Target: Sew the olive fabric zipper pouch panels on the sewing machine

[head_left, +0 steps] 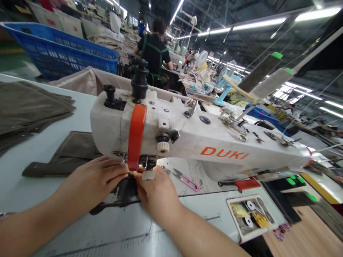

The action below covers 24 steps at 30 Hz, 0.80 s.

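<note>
The olive-brown, flat-folded cloth piece [77, 146] lies on the smooth, pale work table [102, 232], partly behind the left hand [96, 178], reaching toward the head of the white metal sewing machine [177, 125] with orange letters. In front, between both hands, there is a dark, narrow piece of material [127, 189]; whether it is joined to the cloth, I cannot tell. The left hand has its fingers stretched and close together; the right hand [159, 187] is bent, with fingertips partly hidden under the machine head. Whether either hand pinches the material, I cannot tell. For good work here, I think both hands should guide lightly and let the machine feed, because pulling could bend the needle or pucker the cloth. The fingertips seem very near the stitching place, behind the bright orange, strap-like band [136, 135], so some space should be left there. The edges should be aligned before each short run. The small pink-handled thread snips [187, 182], near the right hand, should stay out of the cloth's path.
</note>
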Each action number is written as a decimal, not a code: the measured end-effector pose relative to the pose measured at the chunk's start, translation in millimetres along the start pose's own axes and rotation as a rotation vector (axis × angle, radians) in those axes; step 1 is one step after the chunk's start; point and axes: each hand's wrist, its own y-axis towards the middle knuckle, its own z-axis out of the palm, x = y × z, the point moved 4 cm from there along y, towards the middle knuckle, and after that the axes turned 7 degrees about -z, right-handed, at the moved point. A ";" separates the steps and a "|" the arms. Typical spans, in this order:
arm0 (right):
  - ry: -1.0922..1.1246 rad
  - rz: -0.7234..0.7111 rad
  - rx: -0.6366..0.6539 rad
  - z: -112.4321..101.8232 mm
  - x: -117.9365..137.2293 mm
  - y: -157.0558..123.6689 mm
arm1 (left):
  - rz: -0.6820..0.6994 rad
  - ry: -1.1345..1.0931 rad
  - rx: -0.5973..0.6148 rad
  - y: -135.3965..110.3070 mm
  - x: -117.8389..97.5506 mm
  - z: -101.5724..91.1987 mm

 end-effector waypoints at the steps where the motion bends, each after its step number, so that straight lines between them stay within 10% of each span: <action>1: 0.001 0.001 0.000 0.1 0.1 0.0 | 0.034 0.024 0.003 -0.4 -0.9 0.2; 24: 0.024 0.026 0.021 2.0 -1.0 -3.4 | -0.026 -0.025 0.080 -15.3 15.2 19.1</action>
